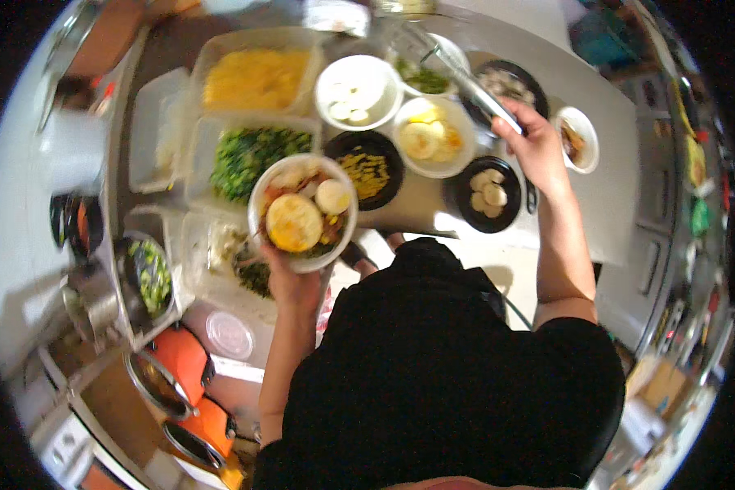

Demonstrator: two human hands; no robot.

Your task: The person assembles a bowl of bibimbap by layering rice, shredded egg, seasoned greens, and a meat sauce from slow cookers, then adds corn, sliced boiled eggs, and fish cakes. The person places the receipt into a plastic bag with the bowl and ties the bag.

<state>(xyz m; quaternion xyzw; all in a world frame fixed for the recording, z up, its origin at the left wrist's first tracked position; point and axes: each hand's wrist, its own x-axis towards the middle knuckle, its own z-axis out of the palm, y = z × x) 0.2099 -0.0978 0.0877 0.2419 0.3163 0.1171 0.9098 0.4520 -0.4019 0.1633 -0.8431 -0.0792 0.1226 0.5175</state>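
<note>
In my left hand (293, 285) is a white bowl (252, 211) of food, topped with a round fried egg (294, 223) and a pale halved egg (332, 196). Metal tongs (465, 79) are gripped in my right hand (536, 144), their tips pointing away over a white bowl of chopped greens (425, 78). Beneath that forearm and to its left stand a white bowl of fried eggs (432, 138) and a black bowl of pale round slices (489, 193). A black bowl of corn kernels (364, 174) sits just beyond the held bowl.
Plastic tubs hold yellow food (254, 79), chopped greens (251, 159) and mixed vegetables (251, 269) on the left. Farther back are a white bowl of egg pieces (358, 92) and a black pan (508, 86). A small white bowl (580, 139) stands right. Orange-lidded containers (180, 364) lie low left.
</note>
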